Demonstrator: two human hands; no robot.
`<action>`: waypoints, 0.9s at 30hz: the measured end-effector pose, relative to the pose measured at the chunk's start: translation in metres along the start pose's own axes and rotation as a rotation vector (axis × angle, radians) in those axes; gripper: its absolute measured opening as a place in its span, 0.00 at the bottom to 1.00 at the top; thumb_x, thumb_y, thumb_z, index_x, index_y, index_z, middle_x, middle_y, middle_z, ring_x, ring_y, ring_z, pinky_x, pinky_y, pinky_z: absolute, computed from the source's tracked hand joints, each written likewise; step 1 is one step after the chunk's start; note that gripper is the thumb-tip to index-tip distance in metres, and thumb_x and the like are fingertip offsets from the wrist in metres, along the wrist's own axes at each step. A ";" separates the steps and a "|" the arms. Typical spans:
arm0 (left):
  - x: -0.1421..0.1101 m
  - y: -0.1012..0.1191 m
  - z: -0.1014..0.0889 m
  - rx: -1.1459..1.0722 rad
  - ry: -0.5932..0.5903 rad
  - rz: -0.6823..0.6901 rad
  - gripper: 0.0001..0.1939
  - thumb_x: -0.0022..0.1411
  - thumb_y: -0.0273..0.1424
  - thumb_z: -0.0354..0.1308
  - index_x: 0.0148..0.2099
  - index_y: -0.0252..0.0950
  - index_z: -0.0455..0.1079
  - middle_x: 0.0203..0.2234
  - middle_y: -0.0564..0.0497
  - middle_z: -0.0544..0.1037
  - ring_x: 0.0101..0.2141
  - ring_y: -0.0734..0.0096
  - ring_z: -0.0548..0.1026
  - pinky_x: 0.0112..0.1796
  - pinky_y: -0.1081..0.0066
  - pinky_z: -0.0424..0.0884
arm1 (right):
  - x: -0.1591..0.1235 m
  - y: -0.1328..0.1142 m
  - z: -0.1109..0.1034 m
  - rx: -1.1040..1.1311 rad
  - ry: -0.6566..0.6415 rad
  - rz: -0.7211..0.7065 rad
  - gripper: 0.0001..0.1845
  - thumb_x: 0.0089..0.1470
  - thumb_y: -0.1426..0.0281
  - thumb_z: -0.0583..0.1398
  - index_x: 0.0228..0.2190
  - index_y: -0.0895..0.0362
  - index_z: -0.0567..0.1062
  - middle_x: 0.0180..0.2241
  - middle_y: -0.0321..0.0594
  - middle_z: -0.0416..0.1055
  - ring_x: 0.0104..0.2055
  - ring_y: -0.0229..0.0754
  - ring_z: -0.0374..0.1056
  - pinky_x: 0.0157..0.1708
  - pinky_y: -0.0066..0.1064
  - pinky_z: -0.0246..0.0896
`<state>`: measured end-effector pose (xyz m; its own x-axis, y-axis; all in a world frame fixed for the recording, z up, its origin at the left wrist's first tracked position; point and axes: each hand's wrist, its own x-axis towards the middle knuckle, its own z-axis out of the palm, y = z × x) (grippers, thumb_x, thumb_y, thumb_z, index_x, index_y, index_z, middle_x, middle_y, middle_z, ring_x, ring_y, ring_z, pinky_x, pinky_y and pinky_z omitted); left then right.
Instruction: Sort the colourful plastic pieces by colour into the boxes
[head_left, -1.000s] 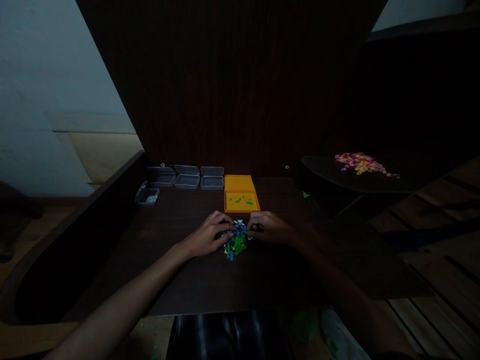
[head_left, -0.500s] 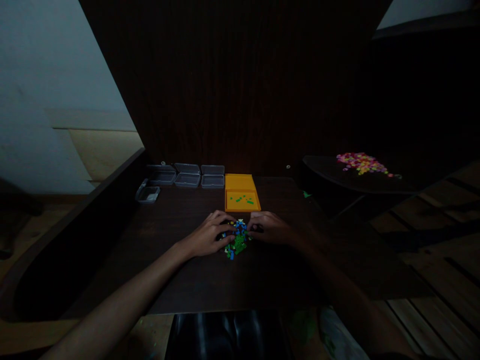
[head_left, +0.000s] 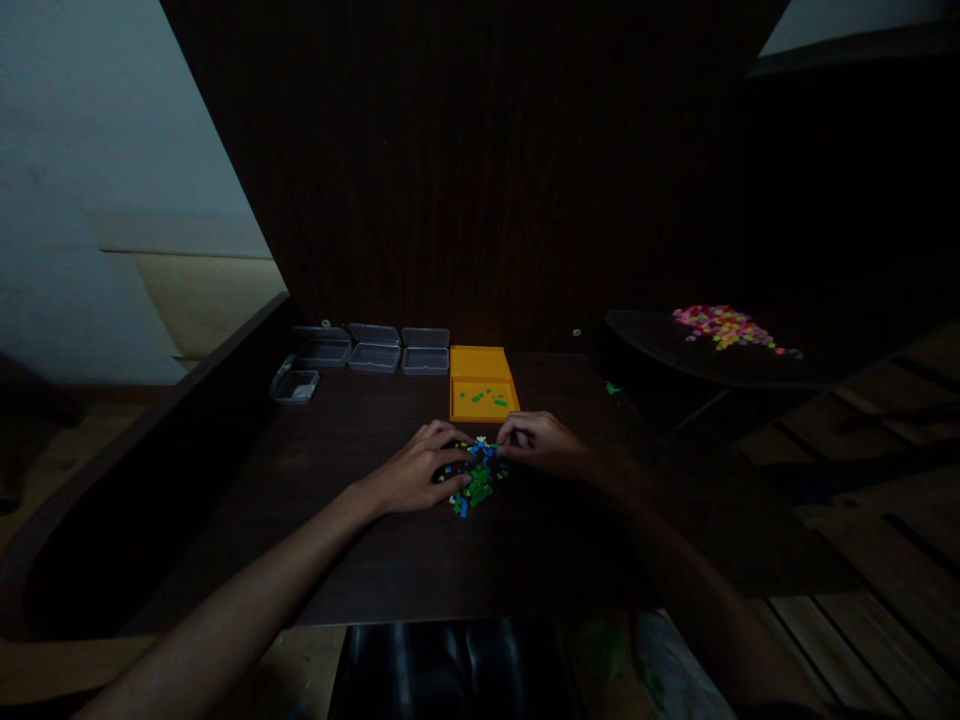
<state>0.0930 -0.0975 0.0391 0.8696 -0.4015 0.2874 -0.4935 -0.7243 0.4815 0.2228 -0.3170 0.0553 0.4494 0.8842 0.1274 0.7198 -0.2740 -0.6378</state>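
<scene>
Left hand (head_left: 416,470) and right hand (head_left: 551,447) at one pile of small blocks (head_left: 478,485).
Left thumb and fingers are parted over the pile; right fingertips are bunched, any grip unclear. Beyond: one open yellow box (head_left: 478,361), four clear boxes (head_left: 425,360). Dark tabletop (head_left: 450,570) stretches sideways and to its near edge.

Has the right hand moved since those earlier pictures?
Yes: the right hand has moved slightly forward, closer to the yellow box.
</scene>
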 end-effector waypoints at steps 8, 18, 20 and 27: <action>0.000 0.001 -0.001 -0.003 -0.005 0.005 0.15 0.64 0.35 0.56 0.51 0.38 0.72 0.50 0.45 0.74 0.52 0.59 0.65 0.54 0.56 0.63 | 0.009 0.016 -0.004 0.061 0.158 0.098 0.13 0.50 0.62 0.62 0.29 0.60 0.77 0.16 0.28 0.60 0.18 0.31 0.53 0.21 0.23 0.47; -0.001 -0.001 0.001 -0.020 0.006 0.027 0.15 0.64 0.35 0.55 0.51 0.38 0.72 0.45 0.45 0.76 0.51 0.60 0.66 0.53 0.58 0.64 | 0.047 0.025 -0.024 -0.263 0.091 0.070 0.08 0.49 0.72 0.61 0.32 0.60 0.80 0.30 0.40 0.77 0.28 0.37 0.68 0.29 0.25 0.57; -0.002 -0.001 0.000 -0.024 0.017 0.026 0.15 0.64 0.35 0.55 0.52 0.38 0.71 0.45 0.45 0.76 0.50 0.61 0.66 0.52 0.58 0.65 | 0.054 0.027 -0.022 -0.342 0.067 0.086 0.08 0.49 0.72 0.61 0.32 0.59 0.81 0.31 0.40 0.78 0.30 0.38 0.70 0.30 0.25 0.57; -0.001 0.001 -0.001 -0.013 0.012 0.053 0.11 0.65 0.34 0.54 0.45 0.39 0.74 0.44 0.47 0.77 0.49 0.61 0.67 0.51 0.59 0.64 | 0.070 0.026 -0.013 -0.480 0.042 0.169 0.09 0.50 0.71 0.62 0.34 0.57 0.81 0.35 0.40 0.79 0.35 0.40 0.72 0.31 0.25 0.56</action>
<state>0.0918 -0.0976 0.0407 0.8420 -0.4324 0.3226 -0.5391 -0.6946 0.4763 0.2793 -0.2673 0.0572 0.5947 0.7989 0.0895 0.7925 -0.5639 -0.2324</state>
